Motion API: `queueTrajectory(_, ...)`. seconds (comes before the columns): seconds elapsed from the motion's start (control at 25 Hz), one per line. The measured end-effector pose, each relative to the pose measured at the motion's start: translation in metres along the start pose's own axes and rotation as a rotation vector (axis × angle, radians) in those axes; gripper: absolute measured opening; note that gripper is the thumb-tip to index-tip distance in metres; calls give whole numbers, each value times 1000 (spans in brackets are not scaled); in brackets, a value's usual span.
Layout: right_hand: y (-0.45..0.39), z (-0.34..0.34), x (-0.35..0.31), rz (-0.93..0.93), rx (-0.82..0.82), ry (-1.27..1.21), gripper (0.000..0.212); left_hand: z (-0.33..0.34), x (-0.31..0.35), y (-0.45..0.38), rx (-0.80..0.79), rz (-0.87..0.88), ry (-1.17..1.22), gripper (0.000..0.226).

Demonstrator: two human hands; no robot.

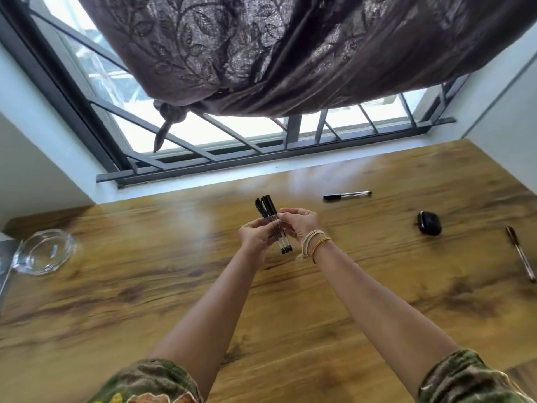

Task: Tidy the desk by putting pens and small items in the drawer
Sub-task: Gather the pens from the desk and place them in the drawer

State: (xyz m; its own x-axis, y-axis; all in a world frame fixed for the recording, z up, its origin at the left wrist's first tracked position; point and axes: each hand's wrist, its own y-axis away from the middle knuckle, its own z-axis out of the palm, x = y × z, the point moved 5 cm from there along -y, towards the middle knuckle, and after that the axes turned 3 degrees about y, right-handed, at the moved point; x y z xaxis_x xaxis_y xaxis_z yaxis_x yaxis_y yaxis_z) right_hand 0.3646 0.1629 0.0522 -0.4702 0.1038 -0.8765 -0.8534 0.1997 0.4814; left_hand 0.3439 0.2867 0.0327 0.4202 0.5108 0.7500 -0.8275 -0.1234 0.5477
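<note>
Hands meet above the middle of a wooden surface [145, 301], seen from our head camera looking down. We hold a small bundle of pens [271, 221] between them, black caps pointing away from us. Our left hand [255, 235] has its fingers wrapped around the lower barrels, while our right hand [299, 221], its wrist ringed with thread bracelets [315, 242], pinches the bundle near the caps. Farther back on the right, a single capped pen [347, 195] lies flat, well apart from our hands. A small dark case [429, 223] sits to its right, and another pen [521, 257] lies near the right edge. A clear glass dish [43, 252] rests at far left. Behind, a brown curtain [290, 48] hangs over a barred window [232, 135].
</note>
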Motion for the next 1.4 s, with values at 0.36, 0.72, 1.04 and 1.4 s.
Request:
queueTrajectory(0.36,-86,-98,-65,-564,363,1369,39,24,-6,-21,54,-41,-34,15)
queueTrajectory(0.72,-76,-90,-40,-446,338,1150,24,15,-9,-14,62,-67,29,32)
queueTrajectory(1.04,-5,-16,-2,-55,-204,99,15,1,-9,14,59,-61,123,13)
queueTrajectory(1.4,35,-8,21,34,-301,-30,14,-22,-23,41,-16,-34,170,11)
